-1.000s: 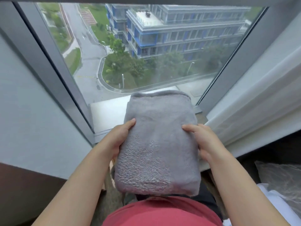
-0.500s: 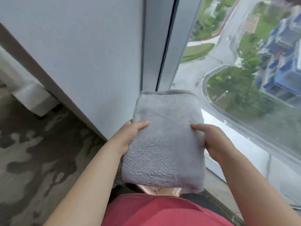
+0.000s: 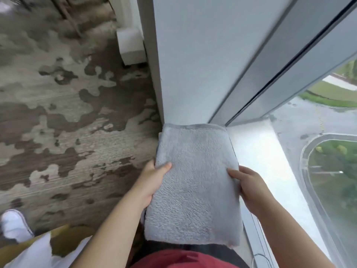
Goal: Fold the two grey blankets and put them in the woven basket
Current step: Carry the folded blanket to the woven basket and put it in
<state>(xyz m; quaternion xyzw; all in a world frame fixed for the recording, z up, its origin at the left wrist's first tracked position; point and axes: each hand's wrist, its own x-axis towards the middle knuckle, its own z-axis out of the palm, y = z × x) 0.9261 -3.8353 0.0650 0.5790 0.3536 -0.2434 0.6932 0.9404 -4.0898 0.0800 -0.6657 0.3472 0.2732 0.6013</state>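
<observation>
A folded grey fleece blanket is held in the air between both hands, above a brown patterned carpet beside a white window sill. The left hand and right hand are clamped on its side edges, thumbs on top.

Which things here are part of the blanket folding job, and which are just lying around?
Part of the job:
- folded grey fleece blanket
- left hand and right hand, gripping its two sides

Just lying about:
- white box on the floor by the wall
- white shoe
- brown patterned carpet
- white window sill

The woven basket is not in view.
</observation>
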